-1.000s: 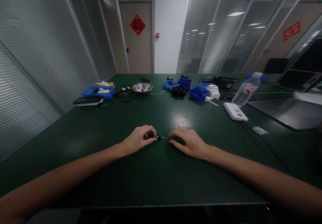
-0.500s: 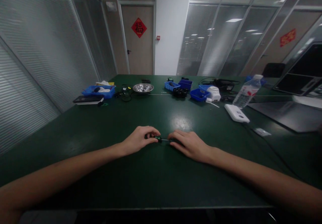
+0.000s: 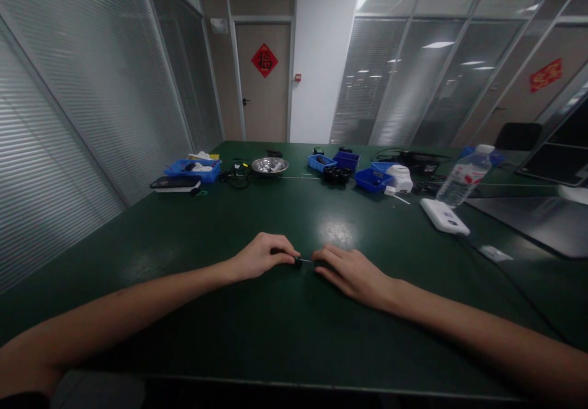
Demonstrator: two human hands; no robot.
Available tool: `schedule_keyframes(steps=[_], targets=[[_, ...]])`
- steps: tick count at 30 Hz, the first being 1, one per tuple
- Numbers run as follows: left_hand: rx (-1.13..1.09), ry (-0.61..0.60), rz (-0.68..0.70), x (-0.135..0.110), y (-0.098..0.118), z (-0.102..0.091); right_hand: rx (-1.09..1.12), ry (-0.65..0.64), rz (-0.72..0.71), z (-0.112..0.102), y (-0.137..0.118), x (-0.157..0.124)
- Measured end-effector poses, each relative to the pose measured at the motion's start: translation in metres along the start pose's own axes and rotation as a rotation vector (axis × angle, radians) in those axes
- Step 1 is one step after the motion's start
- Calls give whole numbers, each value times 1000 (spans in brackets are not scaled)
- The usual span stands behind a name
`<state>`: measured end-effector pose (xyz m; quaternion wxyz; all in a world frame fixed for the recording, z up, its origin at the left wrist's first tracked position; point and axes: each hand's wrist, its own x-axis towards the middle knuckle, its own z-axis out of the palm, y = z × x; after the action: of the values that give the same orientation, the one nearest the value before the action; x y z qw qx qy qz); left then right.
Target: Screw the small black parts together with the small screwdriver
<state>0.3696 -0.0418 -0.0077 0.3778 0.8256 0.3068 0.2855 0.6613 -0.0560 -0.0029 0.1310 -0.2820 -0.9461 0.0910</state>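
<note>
Both my hands rest on the dark green table (image 3: 285, 335) near its middle. My left hand (image 3: 261, 256) is curled, its fingers pinched round a small dark part (image 3: 297, 262) that sticks out toward the right. My right hand (image 3: 351, 272) lies over another small dark piece, fingers bent down on it. A thin light pin or wire (image 3: 307, 261) shows in the short gap between the two hands. What lies under each palm is hidden.
Along the far side stand blue bins (image 3: 372, 180), a metal bowl (image 3: 270, 165), a blue tray (image 3: 193, 169), a dark flat device (image 3: 177, 182) and cables. A water bottle (image 3: 463, 176), a white box (image 3: 444, 215) and a laptop (image 3: 542, 216) sit at the right.
The two hands have drawn closer, so the gap with the thin pin is shorter. The camera has tilted and shifted a little; the far objects sit lower and more right.
</note>
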Motion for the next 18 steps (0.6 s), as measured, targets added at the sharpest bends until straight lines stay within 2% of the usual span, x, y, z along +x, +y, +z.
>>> schedule_keyframes(steps=[8, 13, 16, 18], targets=[[-123, -45, -61, 3, -7, -1, 41, -9, 24, -2, -10, -1], [3, 20, 59, -1, -1, 1, 155, 55, 88, -2, -20, 0], [69, -23, 130, -3, 4, 3, 138, 43, 73, 2, -21, 0], [72, -50, 129, -2, 6, 3, 88, 28, 60, 4, -21, 0]])
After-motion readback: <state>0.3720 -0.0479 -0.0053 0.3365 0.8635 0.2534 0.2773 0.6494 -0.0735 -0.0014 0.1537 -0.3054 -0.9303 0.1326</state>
